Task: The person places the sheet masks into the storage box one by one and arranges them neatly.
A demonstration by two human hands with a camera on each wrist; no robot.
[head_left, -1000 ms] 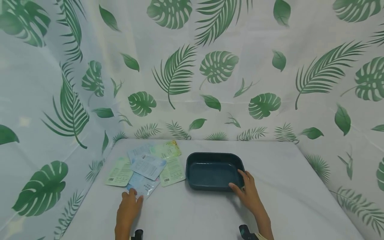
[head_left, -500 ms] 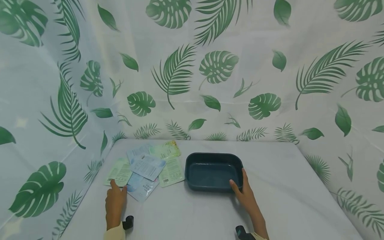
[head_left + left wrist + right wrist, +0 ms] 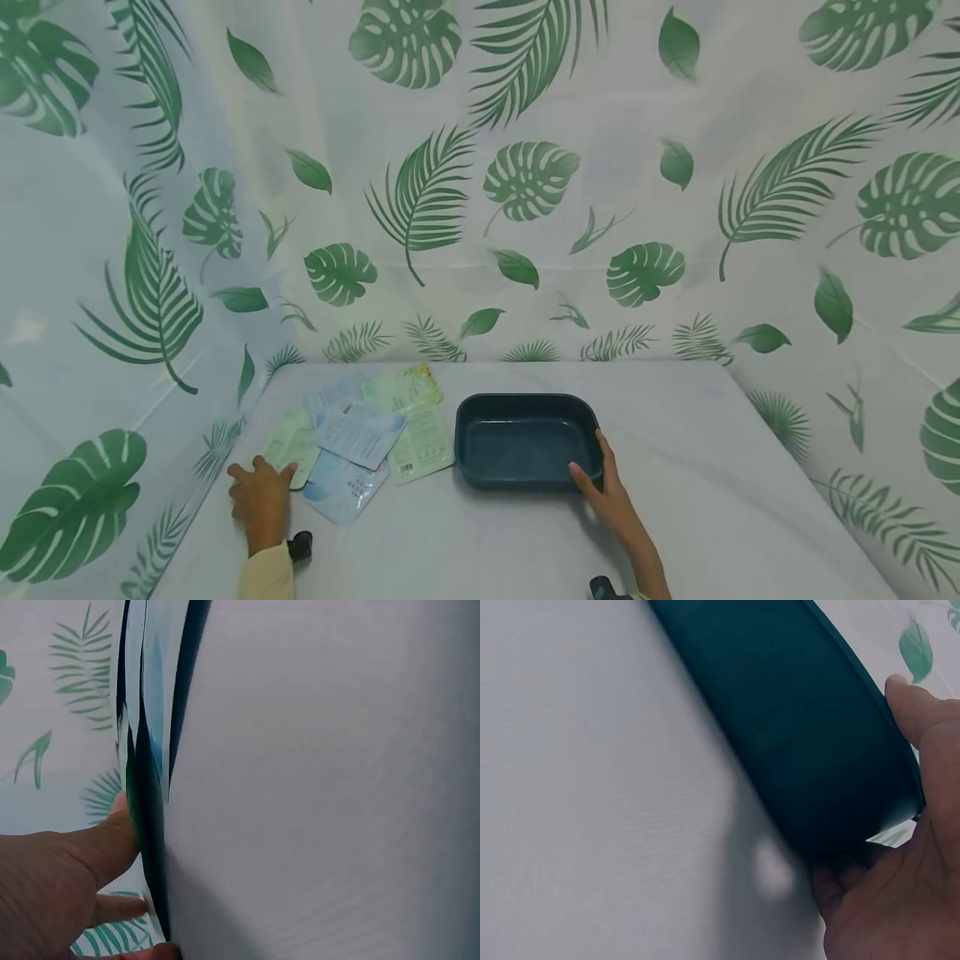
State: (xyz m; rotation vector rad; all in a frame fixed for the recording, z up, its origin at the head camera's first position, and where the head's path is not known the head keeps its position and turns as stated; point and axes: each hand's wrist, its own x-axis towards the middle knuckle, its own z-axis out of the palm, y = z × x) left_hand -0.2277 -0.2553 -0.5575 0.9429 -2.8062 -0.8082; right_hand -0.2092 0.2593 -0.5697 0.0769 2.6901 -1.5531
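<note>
My left hand [image 3: 260, 500] lies over the lower left of a green printed flat packet [image 3: 303, 446], its fingers spread. The thumb touches the packet and the fingertips are at its left edge; in the left wrist view the hand [image 3: 60, 885] meets the packet side-on. Next to it several blue and green packets overlap: a blue-white one [image 3: 360, 433] on top, a blue one [image 3: 345, 487] in front, a green one [image 3: 420, 446] to the right. My right hand [image 3: 611, 496] grips the right end of a dark teal rectangular dish [image 3: 525, 446], thumb and fingers at its corner.
A white tablecloth [image 3: 465, 550] covers the table. Leaf-patterned curtains [image 3: 555, 283] stand behind it and along the sides. Dark wrist cameras [image 3: 302, 546] are strapped to both wrists, below the sleeves.
My left hand has moved left from the front blue packet to the green one, and its fingers have spread. The right hand has settled round the dish's right end. The head view has shifted slightly.
</note>
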